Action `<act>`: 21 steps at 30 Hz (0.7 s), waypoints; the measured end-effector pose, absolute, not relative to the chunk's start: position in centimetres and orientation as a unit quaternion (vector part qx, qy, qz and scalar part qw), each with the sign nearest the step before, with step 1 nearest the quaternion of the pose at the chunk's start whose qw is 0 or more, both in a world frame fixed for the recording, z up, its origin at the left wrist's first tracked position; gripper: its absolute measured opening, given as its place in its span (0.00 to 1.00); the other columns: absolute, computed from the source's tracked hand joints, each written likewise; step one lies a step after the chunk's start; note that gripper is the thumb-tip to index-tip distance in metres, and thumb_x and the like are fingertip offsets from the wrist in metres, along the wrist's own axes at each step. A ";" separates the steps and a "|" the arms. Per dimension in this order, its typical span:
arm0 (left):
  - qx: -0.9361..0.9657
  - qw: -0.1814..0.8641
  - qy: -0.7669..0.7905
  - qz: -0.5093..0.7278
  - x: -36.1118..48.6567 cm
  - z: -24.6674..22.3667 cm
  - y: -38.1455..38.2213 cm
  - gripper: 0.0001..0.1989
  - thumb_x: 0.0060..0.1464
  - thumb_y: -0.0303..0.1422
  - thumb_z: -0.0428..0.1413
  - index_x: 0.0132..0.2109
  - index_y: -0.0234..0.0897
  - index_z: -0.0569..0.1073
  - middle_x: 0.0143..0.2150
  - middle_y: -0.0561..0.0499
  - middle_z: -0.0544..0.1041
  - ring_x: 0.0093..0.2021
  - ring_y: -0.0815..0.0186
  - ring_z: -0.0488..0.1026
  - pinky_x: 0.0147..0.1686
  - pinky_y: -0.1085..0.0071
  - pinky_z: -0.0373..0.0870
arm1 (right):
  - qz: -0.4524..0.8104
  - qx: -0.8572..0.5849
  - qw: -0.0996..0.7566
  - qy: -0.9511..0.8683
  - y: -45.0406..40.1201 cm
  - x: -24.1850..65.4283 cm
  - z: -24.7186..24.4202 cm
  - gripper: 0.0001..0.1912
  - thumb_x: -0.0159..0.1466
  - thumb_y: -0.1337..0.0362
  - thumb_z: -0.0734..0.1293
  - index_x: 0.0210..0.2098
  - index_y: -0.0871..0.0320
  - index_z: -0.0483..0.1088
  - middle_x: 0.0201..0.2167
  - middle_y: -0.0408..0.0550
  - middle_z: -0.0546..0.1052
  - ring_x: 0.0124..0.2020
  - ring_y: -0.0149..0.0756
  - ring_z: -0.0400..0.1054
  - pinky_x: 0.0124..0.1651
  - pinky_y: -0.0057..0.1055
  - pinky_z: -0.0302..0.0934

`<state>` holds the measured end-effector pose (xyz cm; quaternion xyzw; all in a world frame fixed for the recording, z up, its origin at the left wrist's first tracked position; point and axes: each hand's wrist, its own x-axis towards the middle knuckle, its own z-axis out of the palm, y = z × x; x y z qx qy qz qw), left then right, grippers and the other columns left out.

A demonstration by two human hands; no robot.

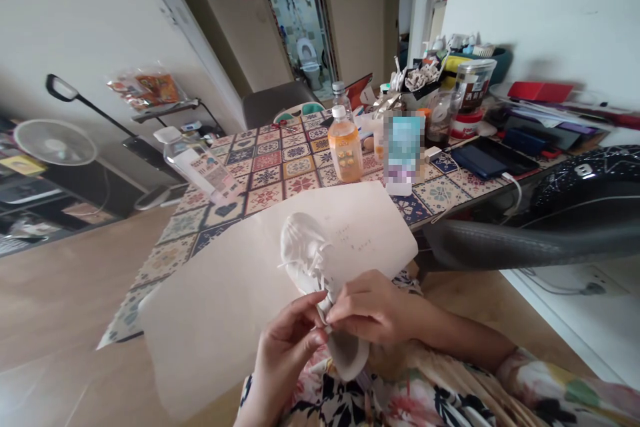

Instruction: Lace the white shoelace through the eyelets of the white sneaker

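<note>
Right hand [373, 307]: fingertips bunched together, clamped on white lace [323, 282]. Left hand [285, 337]: thumb and forefinger curled close about same lace; cannot tell whether pinched tight. White shoe [303, 240] under fingers, toe pointing away beyond them, heel nearer person. White sheet [225, 287] beyond and left of fingers. Farther out: patterned tablecloth [265, 173], bottle of orange drink [346, 152].

Free paper [215, 307] left of shoe [301, 240]
</note>
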<state>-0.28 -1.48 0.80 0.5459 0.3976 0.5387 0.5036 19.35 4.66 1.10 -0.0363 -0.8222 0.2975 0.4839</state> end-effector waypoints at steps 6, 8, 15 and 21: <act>0.554 0.459 0.404 0.566 0.5 0.9 -1.2 0.06 0.47 0.32 0.68 0.35 0.41 0.80 0.29 0.53 0.77 0.31 0.72 0.74 0.32 0.80 0.72 | 0.323 -0.045 0.467 -0.822 4.8 19.4 1.0 0.10 0.74 0.59 0.63 0.42 0.59 0.71 0.34 0.48 0.75 0.34 0.34 0.70 0.37 0.27 0.62; 0.572 0.459 0.388 0.559 0.5 1.1 -1.3 0.04 0.49 0.31 0.67 0.33 0.40 0.79 0.29 0.53 0.76 0.32 0.71 0.74 0.33 0.79 0.73 | 0.371 -0.048 0.461 -0.805 4.7 19.5 1.0 0.13 0.73 0.55 0.64 0.41 0.59 0.72 0.33 0.47 0.76 0.33 0.34 0.69 0.37 0.27 0.61; 0.599 0.497 0.333 0.532 0.3 1.1 -1.2 0.06 0.51 0.33 0.66 0.30 0.38 0.77 0.26 0.54 0.76 0.29 0.72 0.73 0.30 0.80 0.71 | 0.572 -0.021 0.374 -0.730 4.9 19.9 0.8 0.15 0.72 0.54 0.67 0.41 0.62 0.74 0.31 0.46 0.77 0.29 0.30 0.69 0.31 0.23 0.59; 0.548 0.534 0.344 0.544 0.3 1.2 -1.4 0.09 0.48 0.35 0.68 0.27 0.37 0.76 0.24 0.53 0.75 0.26 0.72 0.71 0.28 0.79 0.69 | 0.508 0.001 0.405 -0.760 5.0 19.6 0.2 0.18 0.67 0.48 0.71 0.39 0.58 0.73 0.27 0.39 0.74 0.22 0.26 0.60 0.25 0.21 0.53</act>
